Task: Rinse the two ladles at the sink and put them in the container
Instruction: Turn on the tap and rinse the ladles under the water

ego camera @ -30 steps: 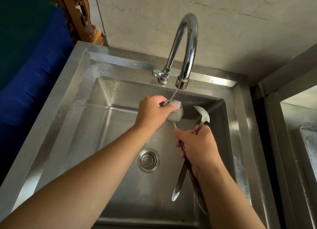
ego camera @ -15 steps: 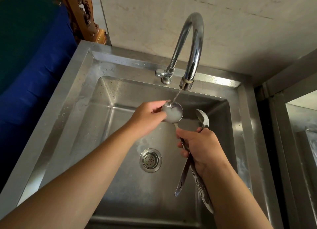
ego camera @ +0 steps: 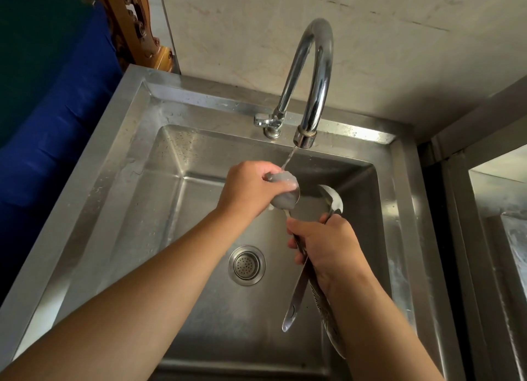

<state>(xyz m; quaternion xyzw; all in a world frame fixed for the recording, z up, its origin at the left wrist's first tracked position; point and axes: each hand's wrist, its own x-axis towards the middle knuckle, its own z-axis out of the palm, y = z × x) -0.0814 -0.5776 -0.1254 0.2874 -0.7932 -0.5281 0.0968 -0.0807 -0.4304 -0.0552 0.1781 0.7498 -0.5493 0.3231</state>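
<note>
Rinsing under way at a steel sink [ego camera: 119, 141]: thin stream of water [ego camera: 289, 158] falls from the curved chrome faucet [ego camera: 313, 75] onto the bowl of the first ladle [ego camera: 285, 194]. Left hand [ego camera: 248, 189] wraps over that bowl from the left, fingers curled around its rim and back, thumb side touching the wet metal; the bowl looks filmed with water. Right hand [ego camera: 328, 246] is clenched around the handles of both ladles, gripping them together just below the bowls. Second ladle [ego camera: 332, 199] sticks up beside the first, to its right, bowl facing the camera and clear of the stream. Both handles run down and toward the camera out of the right fist, 1 plain with a hole at its end, the other patterned and lying along the forearm. All held above the basin, over and right of the round drain strainer [ego camera: 247, 265]. Blue cloth-like surface [ego camera: 57, 118] left of the sink.
</note>
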